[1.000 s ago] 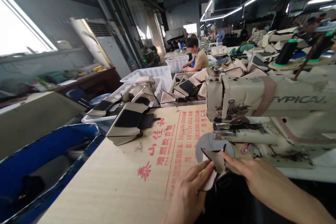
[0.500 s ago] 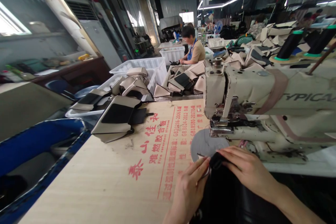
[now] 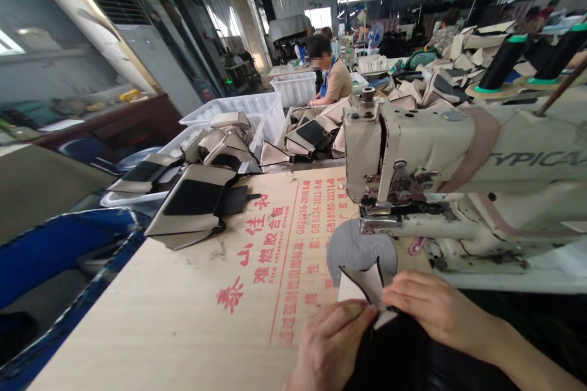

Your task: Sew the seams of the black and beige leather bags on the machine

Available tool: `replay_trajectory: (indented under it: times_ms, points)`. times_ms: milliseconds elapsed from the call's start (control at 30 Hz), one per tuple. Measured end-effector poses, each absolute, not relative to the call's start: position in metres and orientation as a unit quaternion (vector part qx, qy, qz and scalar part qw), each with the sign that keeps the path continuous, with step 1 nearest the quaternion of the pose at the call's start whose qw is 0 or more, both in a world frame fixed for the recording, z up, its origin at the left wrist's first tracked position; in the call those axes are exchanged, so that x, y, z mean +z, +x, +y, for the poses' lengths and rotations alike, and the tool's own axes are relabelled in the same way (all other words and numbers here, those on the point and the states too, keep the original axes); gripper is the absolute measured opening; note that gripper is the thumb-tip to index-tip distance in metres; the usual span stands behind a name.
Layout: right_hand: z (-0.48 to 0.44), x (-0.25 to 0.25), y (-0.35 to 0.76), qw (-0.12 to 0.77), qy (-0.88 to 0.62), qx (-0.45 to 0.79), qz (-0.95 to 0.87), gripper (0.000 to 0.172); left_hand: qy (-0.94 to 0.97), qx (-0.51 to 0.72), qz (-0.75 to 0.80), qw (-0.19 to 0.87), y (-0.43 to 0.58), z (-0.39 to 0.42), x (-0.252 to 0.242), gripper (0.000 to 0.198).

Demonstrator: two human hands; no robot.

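A beige bag piece with black edge trim (image 3: pixel 352 289) is held between both hands, its pointed end over the round grey disc (image 3: pixel 342 244) on the board. My left hand (image 3: pixel 331 337) pinches its near left edge, thumb and fingers pressed together. On the other side, my right hand (image 3: pixel 433 304) grips the right edge, fingers bent inward. Dark material (image 3: pixel 394 357) lies below the hands; I cannot tell whether it belongs to the piece. Just beyond stands a sewing machine (image 3: pixel 422 146), its needle area above and right of the disc.
A beige and black bag (image 3: pixel 195 201) lies on the plywood board (image 3: pixel 151 311). Behind it, white crates (image 3: pixel 270 116) hold more bag pieces. A blue-edged bin (image 3: pixel 68 226) stands left. Black thread cones (image 3: pixel 502 64) top the machine. A co-worker (image 3: pixel 337 76) sits beyond.
The beige, black-trimmed end of the piece has come into view between my hands, where a dark folded part showed before. My hands are slightly lower, and the view has shifted a little.
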State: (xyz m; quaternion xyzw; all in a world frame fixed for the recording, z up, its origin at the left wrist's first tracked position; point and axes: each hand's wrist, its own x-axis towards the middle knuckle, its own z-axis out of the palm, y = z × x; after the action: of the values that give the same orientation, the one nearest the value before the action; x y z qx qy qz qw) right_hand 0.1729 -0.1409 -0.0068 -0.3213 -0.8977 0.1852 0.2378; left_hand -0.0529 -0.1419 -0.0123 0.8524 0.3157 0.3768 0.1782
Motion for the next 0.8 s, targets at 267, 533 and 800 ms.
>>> replay_trajectory:
  times_ms: [267,533,800]
  points:
    - [-0.149,-0.004,0.179,0.206,-0.327,0.122,-0.914,0.033,0.868,0.304,0.308,0.241,-0.053,-0.14,-0.007,0.026]
    - [-0.146,-0.003,0.174,0.196,-0.295,0.132,-0.926,0.03,0.826,0.235,0.411,0.304,-0.04,-0.154,0.018,0.022]
    - [-0.146,-0.01,0.176,0.208,-0.304,0.119,-0.922,0.027,0.712,0.146,0.503,0.468,-0.023,-0.133,0.004,0.041]
